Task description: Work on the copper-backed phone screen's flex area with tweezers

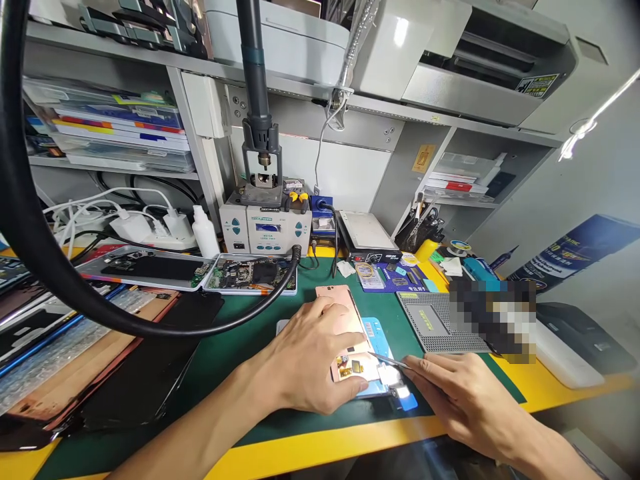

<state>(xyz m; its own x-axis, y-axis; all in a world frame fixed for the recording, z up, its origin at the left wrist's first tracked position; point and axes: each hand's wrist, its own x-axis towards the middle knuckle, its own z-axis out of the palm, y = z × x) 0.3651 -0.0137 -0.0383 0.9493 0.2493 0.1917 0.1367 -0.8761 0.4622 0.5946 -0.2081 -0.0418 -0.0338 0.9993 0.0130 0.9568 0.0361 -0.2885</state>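
A copper-coloured phone screen panel (345, 301) lies on the green mat, partly over a blue pad (379, 337). My left hand (315, 357) rests on the panel, its fingers spread across it, the thumb near the lower edge. Close to that thumb, small flex parts and a chip (357, 367) show on the panel. In my right hand (457, 390) a thin metal tool (389, 360) is pinched, its tip touching or just over the panel's lower right edge. Bright silvery pieces (394, 380) sit below the tool on the blue pad.
A thick black hose (200, 330) arches over the left side to a soldering station (265, 229). Phone panels (135, 360) are piled at left. Opened phone bodies (255, 273) lie behind. On the right are a perforated grey mat (425, 323) and a blue spray can (575, 253).
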